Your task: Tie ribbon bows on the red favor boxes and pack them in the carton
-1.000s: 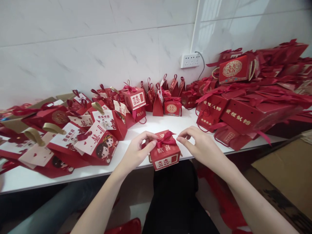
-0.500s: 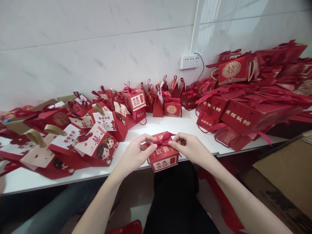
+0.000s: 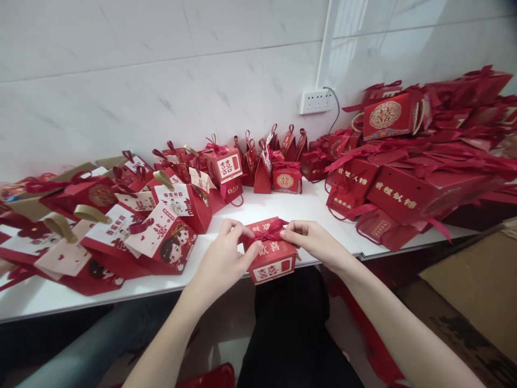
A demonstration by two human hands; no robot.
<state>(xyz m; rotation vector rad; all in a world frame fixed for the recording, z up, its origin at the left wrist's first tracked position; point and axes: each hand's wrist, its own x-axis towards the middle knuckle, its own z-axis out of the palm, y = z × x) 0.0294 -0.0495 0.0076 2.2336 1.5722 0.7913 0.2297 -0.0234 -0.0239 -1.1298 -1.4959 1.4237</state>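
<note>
A small red gift box (image 3: 271,257) with gold lettering and a white front label sits at the table's front edge, right before me. Across its top runs a dark red ribbon (image 3: 271,231), tied in a bow. My left hand (image 3: 231,247) pinches the ribbon at the bow's left side, thumb and forefinger pressed together. From the other side, my right hand (image 3: 309,241) grips the ribbon between thumb and fingers, close to the knot. The box's sides are partly hidden by my hands.
Red-and-white gift boxes (image 3: 161,237) crowd the table's left. A big pile of red boxes with ribbons (image 3: 404,183) fills the right. Smaller boxes (image 3: 262,175) line the wall beneath a power socket (image 3: 315,102). Cardboard (image 3: 476,275) lies lower right; another person's leg (image 3: 109,345) shows lower left.
My left hand has shifted slightly, its fingers moving a little left along the ribbon. My right hand stays at the bow with only a small shift. The box has hardly moved.
</note>
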